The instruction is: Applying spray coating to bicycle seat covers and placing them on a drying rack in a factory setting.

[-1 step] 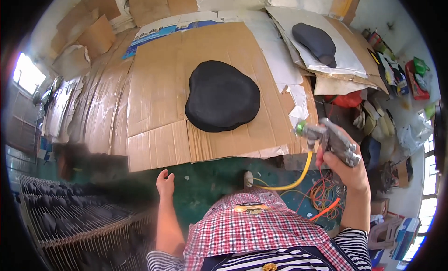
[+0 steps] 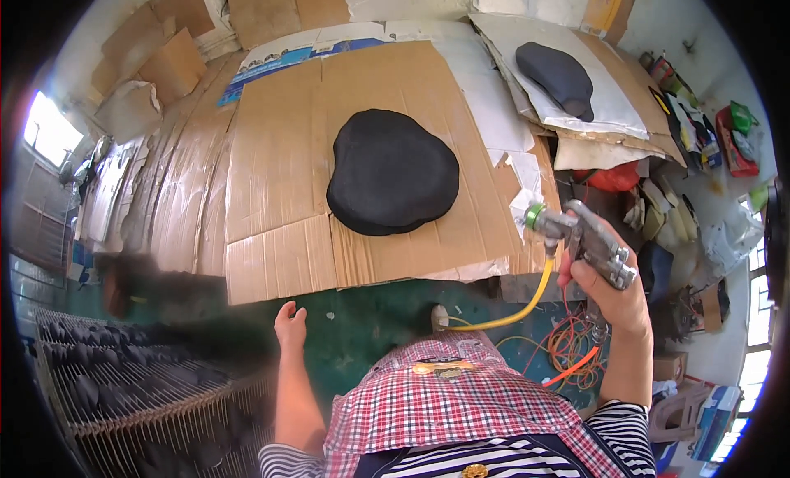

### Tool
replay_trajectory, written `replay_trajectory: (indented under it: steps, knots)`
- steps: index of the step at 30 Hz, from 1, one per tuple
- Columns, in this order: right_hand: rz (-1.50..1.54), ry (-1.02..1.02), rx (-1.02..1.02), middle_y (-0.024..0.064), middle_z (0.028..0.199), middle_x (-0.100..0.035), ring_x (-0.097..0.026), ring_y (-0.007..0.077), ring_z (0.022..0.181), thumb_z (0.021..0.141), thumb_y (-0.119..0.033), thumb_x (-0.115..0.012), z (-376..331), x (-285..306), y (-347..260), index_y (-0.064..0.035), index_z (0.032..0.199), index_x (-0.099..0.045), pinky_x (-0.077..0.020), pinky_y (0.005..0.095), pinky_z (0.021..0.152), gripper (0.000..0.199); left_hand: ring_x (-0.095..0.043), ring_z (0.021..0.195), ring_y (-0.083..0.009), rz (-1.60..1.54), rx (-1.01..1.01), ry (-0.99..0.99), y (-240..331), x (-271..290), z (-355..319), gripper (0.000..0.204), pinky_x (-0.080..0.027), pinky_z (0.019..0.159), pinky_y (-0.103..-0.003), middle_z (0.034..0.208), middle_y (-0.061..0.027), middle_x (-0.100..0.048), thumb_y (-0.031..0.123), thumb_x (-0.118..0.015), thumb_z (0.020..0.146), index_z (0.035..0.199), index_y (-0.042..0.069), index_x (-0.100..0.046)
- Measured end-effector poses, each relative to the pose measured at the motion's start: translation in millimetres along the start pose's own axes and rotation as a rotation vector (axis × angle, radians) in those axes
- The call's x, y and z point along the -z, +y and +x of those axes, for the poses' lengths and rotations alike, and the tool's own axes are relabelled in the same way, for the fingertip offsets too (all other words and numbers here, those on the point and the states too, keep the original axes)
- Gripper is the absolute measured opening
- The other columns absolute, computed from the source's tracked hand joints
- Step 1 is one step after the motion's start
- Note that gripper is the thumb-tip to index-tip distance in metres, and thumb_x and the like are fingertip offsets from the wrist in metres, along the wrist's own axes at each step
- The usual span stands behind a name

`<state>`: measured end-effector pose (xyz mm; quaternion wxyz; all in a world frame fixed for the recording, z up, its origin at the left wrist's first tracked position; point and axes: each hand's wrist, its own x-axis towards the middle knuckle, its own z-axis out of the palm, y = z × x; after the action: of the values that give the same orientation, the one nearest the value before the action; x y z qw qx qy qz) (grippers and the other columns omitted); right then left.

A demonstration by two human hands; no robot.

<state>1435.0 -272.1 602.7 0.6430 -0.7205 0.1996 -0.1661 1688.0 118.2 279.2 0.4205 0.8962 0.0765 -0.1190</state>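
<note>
The right hand [image 2: 615,295] is wrapped around a metal spray gun [image 2: 606,249]; the left hand [image 2: 290,326], well apart from it, is empty, fingers loosely parted. A yellow hose [image 2: 527,316] curves between them. Ahead, between both hands, a black three-lobed cushion [image 2: 393,172] lies on flattened cardboard [image 2: 276,161]; beyond the right hand lies a dark elongated pad [image 2: 558,77].

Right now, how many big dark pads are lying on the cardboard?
2: one black pad on the middle brown cardboard, one dark grey pad on the white-topped stack at right.
</note>
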Motion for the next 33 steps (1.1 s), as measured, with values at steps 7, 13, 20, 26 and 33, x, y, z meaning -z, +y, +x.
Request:
replay_trajectory:
  steps: [7, 13, 20, 26, 33]
  knots:
    - [-0.092, 0.073, -0.027, 0.0042, 0.095, -0.059, -0.055, 0.0072, 0.075, 0.081, -0.004, -0.062, 4, 62, 8, 0.002, 0.126, -0.044, -0.0476, 0.0214, 0.067, 0.049, -0.057, 0.072, -0.0121, -0.201, 0.122, 0.034, 7, 15, -8, 0.031, -0.047, 0.066, -0.025, 0.087, -0.0062, -0.062, 0.01, -0.063, 0.078, 0.107, -0.001, -0.06]
    - [-0.128, -0.106, -0.128, 0.002, 0.092, -0.059, -0.052, 0.0066, 0.08, 0.079, -0.003, -0.062, 1, 93, 7, 0.0015, 0.125, -0.045, -0.0433, 0.0206, 0.072, 0.05, -0.054, 0.068, -0.0099, -0.261, 0.076, 0.061, 42, -6, 12, 0.029, -0.045, 0.062, -0.022, 0.084, -0.0049, -0.06, 0.008, -0.062, 0.08, 0.105, -0.005, -0.058]
    - [0.032, -0.086, -0.023, 0.0062, 0.095, -0.058, -0.054, 0.0106, 0.081, 0.076, -0.002, -0.065, 46, 88, 9, 0.0032, 0.129, -0.041, -0.0462, 0.0244, 0.071, 0.058, -0.058, 0.077, -0.015, -0.236, -0.142, 0.031, 102, -73, 34, 0.03, -0.046, 0.07, -0.027, 0.091, -0.0066, -0.062, 0.013, -0.059, 0.081, 0.108, -0.001, -0.059]
    - [-0.071, -0.301, -0.151, 0.0022, 0.098, -0.058, -0.051, 0.0069, 0.081, 0.078, 0.0, -0.062, 34, 115, 16, 0.0017, 0.126, -0.046, -0.0431, 0.0216, 0.074, 0.05, -0.062, 0.087, -0.0214, 0.041, -0.228, -0.046, 151, -112, 48, 0.031, -0.047, 0.078, -0.03, 0.096, -0.0127, -0.064, 0.014, -0.061, 0.078, 0.107, 0.003, -0.06]
    - [0.047, -0.108, 0.035, 0.005, 0.093, -0.057, -0.053, 0.0087, 0.079, 0.078, 0.001, -0.06, 62, 104, 14, 0.0023, 0.126, -0.045, -0.0458, 0.0238, 0.071, 0.051, -0.058, 0.1, -0.0294, 0.31, -0.197, 0.057, 202, -155, 53, 0.039, -0.046, 0.086, -0.039, 0.107, -0.0132, -0.061, 0.02, -0.061, 0.078, 0.114, 0.006, -0.057]
